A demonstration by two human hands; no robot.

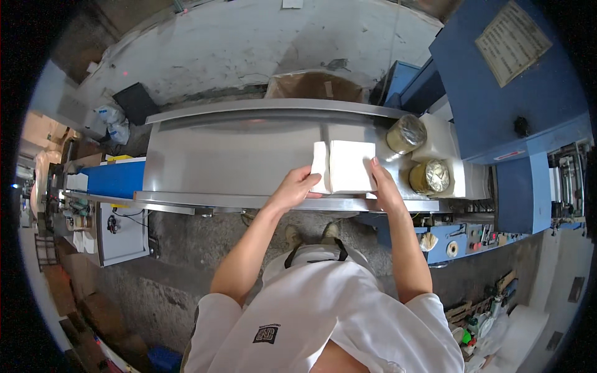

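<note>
**White stack held between both hands at the counter's near edge**

We stand at a steel counter [224, 155], and the white stack [351, 166] lies straight ahead of us, a little to our right of centre, close to the near rim. It looks like a squared block of folded sheets, with a thinner slab [319, 166] standing against its left side, the two touching.

Our left hand [297, 186] comes in from the lower left. Its fingers are curled loosely around the near left corner, thumb side against the thinner slab, and the palm rests by the counter's rim. Our right hand [380, 183] lies flat along the stack's right side, fingers straight and pointing away from us. So the hands are spread apart with the stack pressed between them, neither one closed into a fist.

The stack is close to square from above, and we cannot tell a clear long axis. Its sides run roughly parallel to the counter's rim. Both hands touch it. The left arm reaches further across our body, while the right arm runs almost straight to it, so we judge the right hand the better placed of the two.

Just to the right of the stack, apart from it, stand two wrapped rolls [406, 133] and [429, 176] on a white ledge [438, 146]. Beyond them rises a blue machine [497, 105]. The rest of the counter stretches away to our left.
</note>
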